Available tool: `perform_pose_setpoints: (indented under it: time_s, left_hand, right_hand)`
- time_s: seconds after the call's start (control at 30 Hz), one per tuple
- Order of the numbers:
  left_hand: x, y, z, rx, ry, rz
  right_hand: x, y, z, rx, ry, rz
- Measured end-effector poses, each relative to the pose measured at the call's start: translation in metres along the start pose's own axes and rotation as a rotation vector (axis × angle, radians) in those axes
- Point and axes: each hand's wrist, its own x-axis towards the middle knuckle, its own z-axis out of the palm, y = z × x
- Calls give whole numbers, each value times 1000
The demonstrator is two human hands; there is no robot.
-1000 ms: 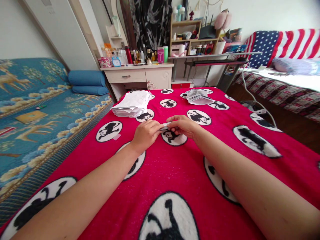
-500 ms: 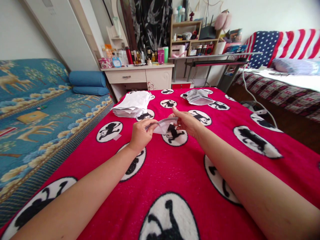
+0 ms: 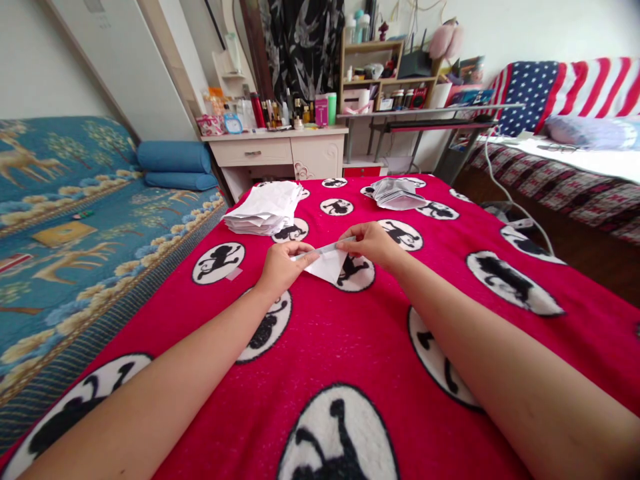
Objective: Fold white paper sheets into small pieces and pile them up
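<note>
White, thin paper-like piece (image 3: 327,265) with a greyish upper edge is spread between the two hands, over the red fleece cloth (image 3: 345,347) patterned with black-and-white ovals; whether its lower corner touches the cloth, I cannot tell. The left hand (image 3: 285,265) keeps a narrow grip, thumb and fingers pinching the left end of that edge, and the right hand (image 3: 369,241) pinches the right end just as closely. Being held at both ends probably keeps the edge straight, while the loose part slopes down in a point towards the person. Beyond the left hand lies an uneven stack of flat white sheets (image 3: 265,203), and beyond the right hand a fanned pile of grey-white folded pieces (image 3: 397,193); set well apart, they seem placed so as not to mix and to leave room between. Among the containers, the cream-white wooden desk (image 3: 315,157) at the back has a shut drawer (image 3: 275,152), so its contents are hidden. Beside it, a light-brown wooden shelf unit (image 3: 375,46) bears pale bottles (image 3: 365,28) on top and dark jars (image 3: 399,100) in a lower compartment
</note>
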Motion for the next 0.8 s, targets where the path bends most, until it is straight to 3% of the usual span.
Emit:
perform_pose_setpoints:
  time_s: [0.2, 0.33, 0.8]
  left_hand:
    - [5, -6, -3, -151, 58, -160]
    - [6, -6, -6, -150, 43, -220]
    - [8, -6, -8, -3, 83, -198]
  right_hand:
    - [3, 9, -7, 26, 1, 158]
    - [4, 13, -12, 29, 65, 188]
    - [4, 14, -19, -3, 26, 241]
